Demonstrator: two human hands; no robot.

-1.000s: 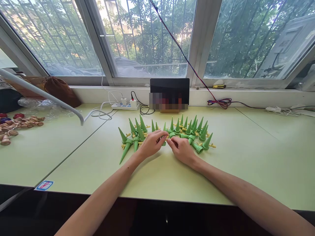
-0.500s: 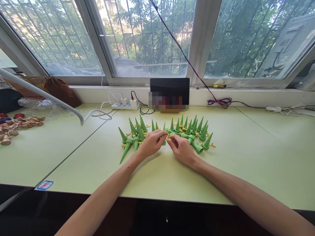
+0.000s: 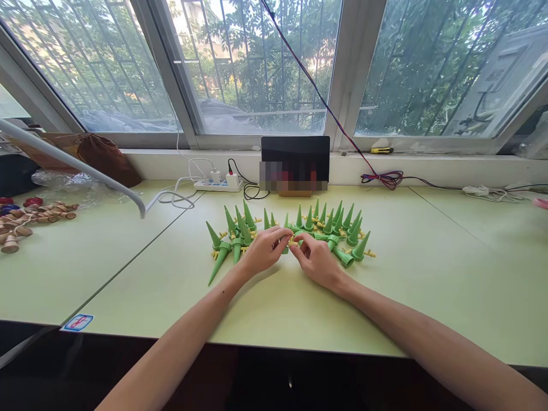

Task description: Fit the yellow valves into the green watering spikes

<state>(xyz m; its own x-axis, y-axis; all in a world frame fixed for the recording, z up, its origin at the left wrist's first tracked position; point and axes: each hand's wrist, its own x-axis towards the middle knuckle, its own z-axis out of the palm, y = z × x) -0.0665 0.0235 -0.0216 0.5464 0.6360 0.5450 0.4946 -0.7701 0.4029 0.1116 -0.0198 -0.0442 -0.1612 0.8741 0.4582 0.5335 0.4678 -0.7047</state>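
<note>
My left hand (image 3: 269,248) is closed around a green plastic plant watering spike (image 3: 285,250), mostly hidden by the fingers. Thumb and fingers of my right hand (image 3: 314,255) pinch a small yellow valve (image 3: 293,242) at that spike. The two hands nearly touch, low over the table. More green watering spikes with yellow valves stand in a cluster on the right (image 3: 327,222) and another on the left (image 3: 244,228). One spike (image 3: 220,264) lies with its tip towards me, left of my left hand. Another lying spike (image 3: 343,257) is beside my right hand.
Behind the spikes a dark tablet (image 3: 295,149) leans on a stand, with a power strip (image 3: 218,184) to its left. A white metal arm (image 3: 85,162) crosses the left side. Wooden toys (image 3: 38,220) lie far left. A cable bundle (image 3: 387,179) sits at the back right.
Both hands stay in nearly the same place and keep their grip. A pink thing, too little of it visible to name, now shows at the right edge.
</note>
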